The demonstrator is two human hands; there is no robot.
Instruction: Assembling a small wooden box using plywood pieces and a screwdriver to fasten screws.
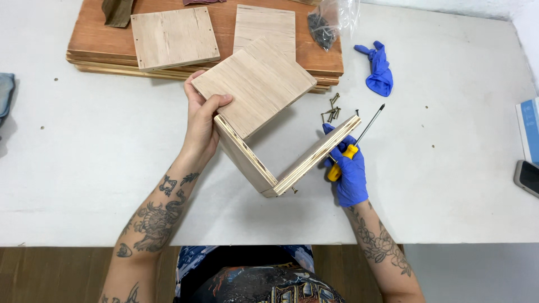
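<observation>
Surface: broad white table with a matte top.
Beyond the left hand: stack of reddish-brown wooden boards lying flat.
Just beyond the right hand: small heap of dark brass screws.
Further beyond the right hand: crumpled blue rubber glove.
Far right of the right hand, at the table's edge: dark phone and a blue-and-white booklet.
</observation>
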